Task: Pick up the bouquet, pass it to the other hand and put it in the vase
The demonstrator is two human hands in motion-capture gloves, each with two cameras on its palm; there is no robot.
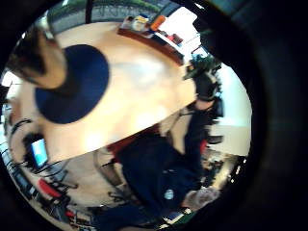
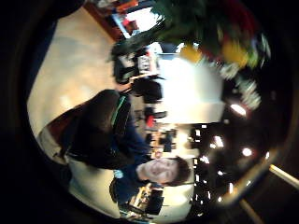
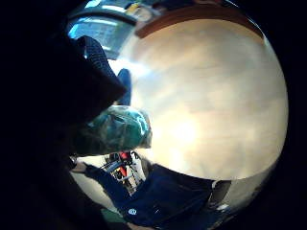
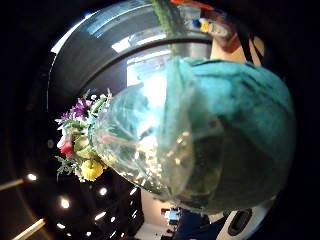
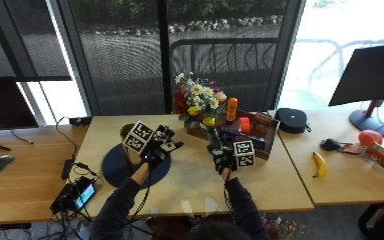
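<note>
My right hand point(image 5: 224, 159) grips the bouquet point(image 5: 198, 102) by its wrapped stems and holds it upright above the table's middle. The flowers are red, white and yellow. In the right thumb side palm view the teal and clear wrapper point(image 4: 220, 135) lies close against the palm, with the flowers point(image 4: 77, 145) beyond it. My left hand point(image 5: 157, 146) hovers open a little left of the bouquet and holds nothing. The brown vase point(image 5: 127, 131) stands on a round dark blue mat point(image 5: 115, 170). The left little finger side palm view shows the vase point(image 1: 38, 62) on the mat point(image 1: 82, 91).
A wooden crate point(image 5: 262, 131) with an orange bottle point(image 5: 232, 109) and a red cup stands behind the bouquet. A black case point(image 5: 292, 120), a banana point(image 5: 319, 164) and a monitor point(image 5: 372, 75) lie to the right. A phone and cables point(image 5: 77, 194) sit near the front left edge.
</note>
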